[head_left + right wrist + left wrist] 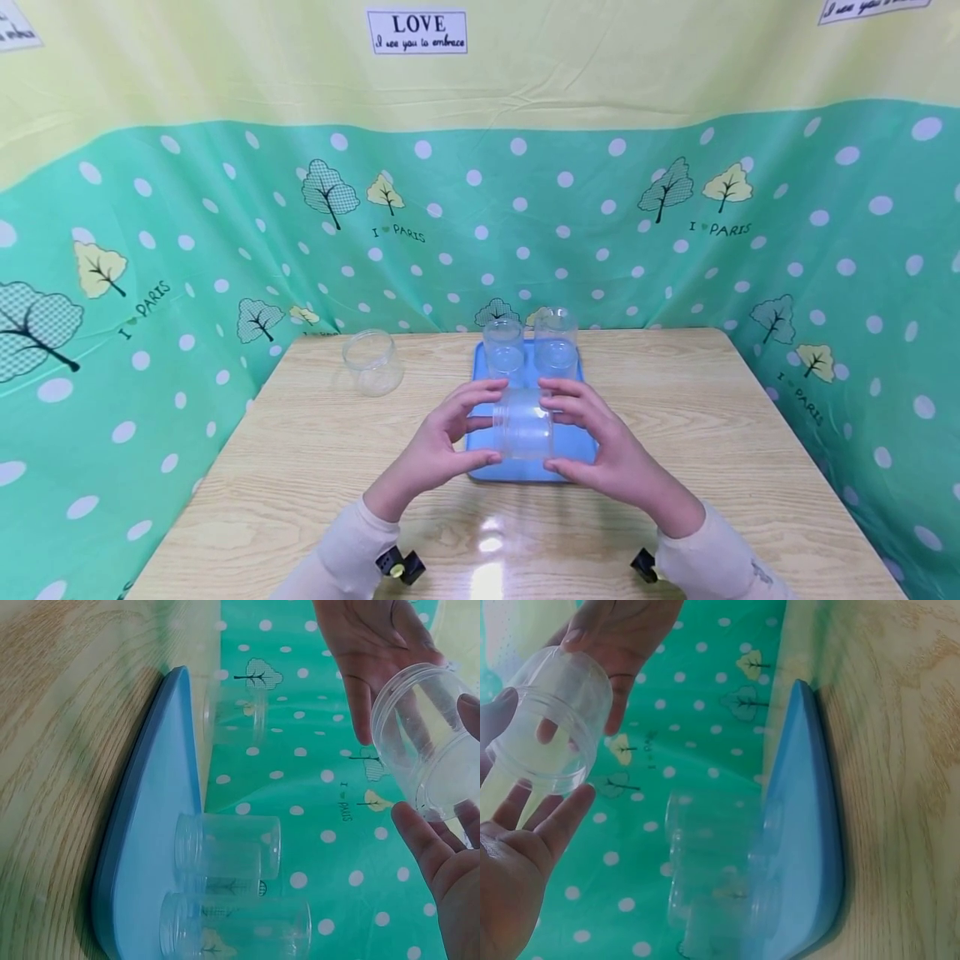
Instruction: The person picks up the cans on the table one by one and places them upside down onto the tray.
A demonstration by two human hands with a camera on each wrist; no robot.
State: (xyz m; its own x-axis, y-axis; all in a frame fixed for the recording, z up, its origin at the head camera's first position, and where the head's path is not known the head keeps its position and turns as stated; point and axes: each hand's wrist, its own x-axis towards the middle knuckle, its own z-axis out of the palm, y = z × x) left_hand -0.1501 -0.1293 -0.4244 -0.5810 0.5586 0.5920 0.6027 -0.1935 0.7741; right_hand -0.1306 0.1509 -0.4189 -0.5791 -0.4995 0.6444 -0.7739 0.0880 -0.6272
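Observation:
A clear plastic jar (523,425) lies sideways in the air between my two hands, over the front of a blue tray (517,473). My left hand (446,437) grips the left end, thumb below and fingers above. At the other end, my right hand (603,442) holds it with thumb and fingertips. In the left wrist view the jar's threaded open mouth (544,739) faces the left palm; the right wrist view shows its closed base (457,776) towards the right hand. Two more clear jars stand on the tray behind, a left one (504,348) and a right one (556,343).
A wider clear jar (373,363) stands on the wooden table (300,467) at the back left, off the tray. A green dotted curtain (450,275) hangs behind the table and along both sides.

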